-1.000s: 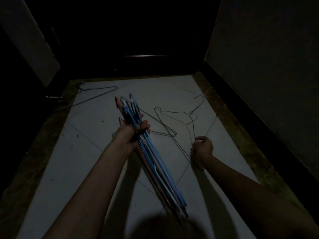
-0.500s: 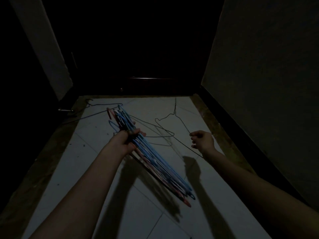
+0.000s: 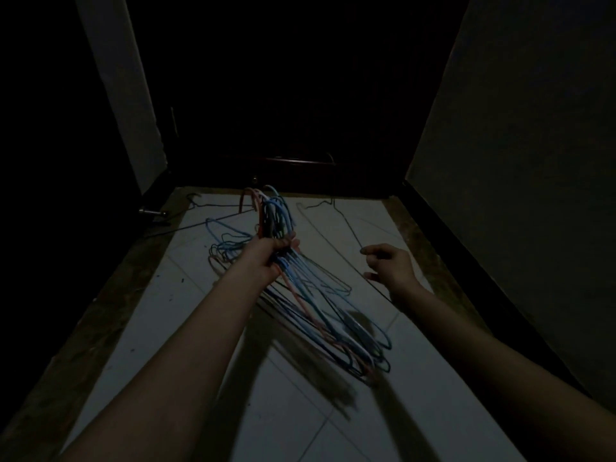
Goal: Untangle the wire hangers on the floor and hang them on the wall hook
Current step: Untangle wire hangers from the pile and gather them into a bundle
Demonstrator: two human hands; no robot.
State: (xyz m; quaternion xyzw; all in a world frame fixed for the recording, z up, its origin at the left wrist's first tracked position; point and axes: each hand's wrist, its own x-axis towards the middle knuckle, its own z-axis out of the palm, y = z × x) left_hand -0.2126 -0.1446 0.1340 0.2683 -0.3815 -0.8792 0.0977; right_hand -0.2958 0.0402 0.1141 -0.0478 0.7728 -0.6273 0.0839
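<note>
Between the left hand's (image 3: 273, 253) clenched fingers, a bundle of coloured hangers (image 3: 320, 305) had risen off the floor (image 3: 233, 411). Right hand (image 3: 388, 266), fingers curled, lifted a dark hanger (image 3: 346, 225) free, ready to join the bundle; wall hook unseen.

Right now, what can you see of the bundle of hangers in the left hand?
The bundle of hangers is a stack of thin coated wire hangers, mostly blue with some red or pink and a few dark ones. The left hand grips it just below the hooks, which point up and away toward the dark door. The triangular bodies fan out down and to the right above the white tiled floor, casting a shadow there. The exact count cannot be told in the dim light.
</note>
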